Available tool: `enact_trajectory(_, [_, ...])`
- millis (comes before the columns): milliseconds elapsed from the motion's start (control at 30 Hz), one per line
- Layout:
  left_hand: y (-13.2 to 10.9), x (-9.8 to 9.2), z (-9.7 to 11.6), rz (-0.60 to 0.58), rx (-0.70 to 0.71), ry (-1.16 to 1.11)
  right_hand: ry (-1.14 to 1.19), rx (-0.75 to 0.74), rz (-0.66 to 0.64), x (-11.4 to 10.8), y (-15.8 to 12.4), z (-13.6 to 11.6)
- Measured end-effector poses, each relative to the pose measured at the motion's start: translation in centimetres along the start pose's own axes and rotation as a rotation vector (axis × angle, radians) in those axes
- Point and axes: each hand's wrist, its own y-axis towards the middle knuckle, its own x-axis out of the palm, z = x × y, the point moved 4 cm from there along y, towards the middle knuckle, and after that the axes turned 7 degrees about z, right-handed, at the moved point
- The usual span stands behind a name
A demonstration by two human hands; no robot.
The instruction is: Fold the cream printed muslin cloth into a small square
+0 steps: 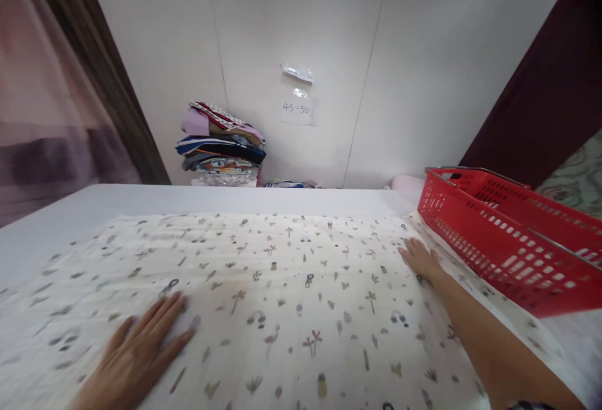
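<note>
A cream cloth printed with small palm trees, flamingos, pineapples and rainbows lies spread over the white table. My left hand rests flat on its near left part, fingers stretched out. Farther off on the right, my right hand also lies palm down on the cloth, close to the red basket, with its fingers spread. Neither hand holds anything. Slight wrinkles run across the fabric's far left part.
A red plastic basket stands at the right, on the cloth's right side. Behind the white table rises a stack of folded fabrics. A paper marked "45-50" hangs on the wall. Curtains flank both sides.
</note>
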Motion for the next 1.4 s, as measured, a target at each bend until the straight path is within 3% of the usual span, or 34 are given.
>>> enact_trajectory(100, [0.7, -1.4, 0.9, -0.072, -0.069, -0.009, -0.002, -0.068, 0.014, -0.7, -0.9, -2.7])
enact_trajectory(233, [1.3, -2.0, 0.2, -0.175, -0.18, -0.078, 0.016, -0.301, 0.082, -1.1, -2.8, -8.3])
enact_trajectory(367, [0.8, -2.5, -0.3, -0.088, -0.226, 0.02, 0.072, -0.419, 0.073, -1.7, -3.1, -14.1])
enact_trajectory(467, [0.0, -2.5, 0.2, -0.089, -0.257, 0.061, 0.097, -0.484, 0.011, -2.3, -2.4, -19.1])
enact_trajectory(633, [-0.5, -2.3, 0.8, -0.048, -0.203, 0.083, 0.129, -0.547, -0.031, -2.1, -0.1, -25.7])
enact_trajectory(733, [-0.8, -1.9, 0.3, -0.028, -0.189, 0.101, 0.137, -0.49, -0.066, -1.2, 1.7, -27.0])
enact_trajectory(933, [-1.4, -1.1, -0.3, 0.014, -0.167, 0.11, 0.153, -0.451, -0.069, 0.0, 3.5, -26.7])
enact_trajectory(1267, [-1.0, -1.5, -0.1, 0.002, -0.198, 0.094, 0.162, -0.474, -0.064, -1.0, 3.5, -28.2])
enact_trajectory(1400, [-1.3, -1.4, -0.1, 0.003, -0.084, 0.052, 0.165, -0.437, -0.128, -1.6, 3.0, -28.4])
